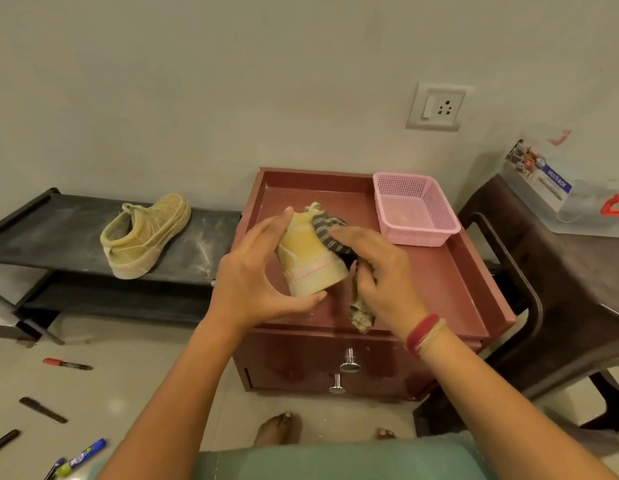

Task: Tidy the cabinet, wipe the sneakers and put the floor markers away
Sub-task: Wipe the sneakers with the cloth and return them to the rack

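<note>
Yellow canvas sneaker [308, 251] is up in the air just over the tabletop of the reddish-brown cabinet [439, 289]. It isn't resting on it. Its long axis runs near-to-far, with the thick beige sole end tipped down toward the person and the top end pointing away at the wall. Can't really tell which end is the toe.

The left hand [252, 271] grips it with the fingers spread wide over the far side and the thumb hooked under the sole. The right hand [377, 268] holds a striped grey cloth [330, 233] pressed against the sneaker's right side, and the loose end dangles below the palm.

The second tan sneaker [147, 233] sits on the black shoe rack [58, 230] to the left, lying diagonally with its toe pointing to the back right. A pink plastic mesh basket [419, 235] sits on the back right corner of the tabletop. Down on the floor at lower left are a red-capped marker [67, 364], a black marker [43, 409] and a blue marker [88, 452], all scattered apart.
</note>
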`<act>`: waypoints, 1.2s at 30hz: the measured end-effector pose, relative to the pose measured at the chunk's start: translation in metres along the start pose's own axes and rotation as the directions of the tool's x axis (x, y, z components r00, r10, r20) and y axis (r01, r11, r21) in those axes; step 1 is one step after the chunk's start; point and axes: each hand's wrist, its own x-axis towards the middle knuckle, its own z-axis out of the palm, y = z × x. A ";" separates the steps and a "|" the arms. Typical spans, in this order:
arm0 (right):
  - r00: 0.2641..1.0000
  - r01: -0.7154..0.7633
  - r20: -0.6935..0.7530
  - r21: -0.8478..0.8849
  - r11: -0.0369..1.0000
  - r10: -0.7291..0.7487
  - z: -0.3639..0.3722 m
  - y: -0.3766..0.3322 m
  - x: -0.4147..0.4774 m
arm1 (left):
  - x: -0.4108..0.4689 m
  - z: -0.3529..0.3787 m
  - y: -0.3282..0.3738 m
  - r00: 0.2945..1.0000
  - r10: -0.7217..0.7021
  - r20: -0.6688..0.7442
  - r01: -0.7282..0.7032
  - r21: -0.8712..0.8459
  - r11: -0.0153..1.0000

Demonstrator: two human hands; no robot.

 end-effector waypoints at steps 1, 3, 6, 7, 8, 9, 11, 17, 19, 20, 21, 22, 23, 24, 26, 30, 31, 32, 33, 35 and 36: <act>0.997 0.060 0.041 -0.008 0.998 -0.059 0.002 -0.005 -0.002 | -0.001 -0.002 -0.002 1.000 0.001 -0.006 -0.001 0.025 1.000; 0.982 0.164 0.104 -0.031 0.986 -0.160 0.007 -0.006 -0.007 | -0.003 -0.006 -0.007 1.000 0.000 0.002 0.000 0.054 0.999; 1.000 0.009 0.011 0.033 0.999 -0.009 0.010 0.005 0.004 | -0.004 -0.009 -0.012 1.000 -0.009 0.014 0.007 0.123 0.992; 1.000 -0.010 0.006 0.044 0.999 0.010 0.011 0.005 0.005 | -0.004 -0.010 -0.013 1.000 -0.014 0.012 0.013 0.124 0.992; 0.999 0.019 0.031 0.044 0.999 -0.020 0.014 0.001 0.004 | -0.004 -0.011 -0.013 1.000 -0.017 0.016 0.016 0.112 0.994; 0.994 0.080 0.068 0.034 0.996 -0.082 0.017 -0.004 0.002 | -0.004 -0.012 -0.013 1.000 -0.018 0.020 0.016 0.096 0.995; 0.986 0.134 0.099 0.024 0.991 -0.136 0.020 -0.004 0.001 | -0.004 -0.013 -0.013 0.999 -0.017 0.031 0.014 0.071 0.997; 0.986 0.112 0.119 0.054 0.992 -0.118 0.020 -0.008 0.008 | -0.004 -0.016 -0.008 0.998 0.010 0.064 -0.014 0.062 0.998; 0.985 0.114 0.128 0.046 0.992 -0.119 0.022 -0.005 0.013 | -0.004 -0.017 -0.007 0.998 0.007 0.065 -0.011 0.059 0.998; 0.994 0.056 0.092 0.050 0.997 -0.060 0.020 -0.003 0.016 | -0.004 -0.018 -0.007 0.998 0.004 0.066 -0.008 0.059 0.998; 0.998 0.017 0.059 0.050 0.999 -0.020 0.018 -0.001 0.019 | -0.005 -0.018 -0.008 0.998 0.004 0.067 -0.008 0.060 0.998; 0.998 0.011 0.059 0.042 0.999 -0.013 0.018 -0.001 0.019 | -0.006 -0.018 -0.008 0.998 0.010 0.068 -0.014 0.060 0.998; 0.995 0.037 0.089 0.035 0.999 -0.040 0.018 -0.004 0.016 | -0.007 -0.019 -0.008 0.997 0.021 0.068 -0.025 0.058 0.998; 0.988 0.078 0.132 0.031 0.996 -0.082 0.020 -0.008 0.014 | -0.007 -0.019 -0.008 0.997 0.033 0.070 -0.036 0.055 0.998; 0.982 0.089 0.166 0.032 0.996 -0.093 0.022 -0.010 0.013 | -0.007 -0.020 -0.009 0.997 0.040 0.071 -0.044 0.046 0.998; 0.992 -0.020 0.124 0.034 0.999 0.015 0.020 -0.005 0.018 | -0.010 -0.021 -0.011 0.995 0.054 0.087 -0.061 0.074 0.995; 0.988 0.008 0.155 0.035 0.999 -0.013 0.021 -0.007 0.017 | -0.010 -0.022 -0.012 0.994 0.055 0.097 -0.063 0.076 0.995; 0.983 0.031 0.180 0.035 0.999 -0.037 0.022 -0.009 0.015 | -0.010 -0.023 -0.012 0.994 0.047 0.102 -0.055 0.077 0.996; 0.982 0.018 0.187 0.035 0.999 -0.024 0.022 -0.007 0.015 | -0.009 -0.025 -0.012 0.994 0.029 0.108 -0.038 0.078 0.996; 0.979 -0.126 0.159 0.010 0.992 0.123 0.020 0.007 0.019 | -0.008 -0.033 -0.011 0.990 -0.031 0.140 0.018 0.098 0.995; 0.963 -0.238 0.135 0.030 0.971 0.232 0.018 0.018 0.020 | -0.008 -0.037 -0.011 0.984 -0.073 0.164 0.054 0.116 0.992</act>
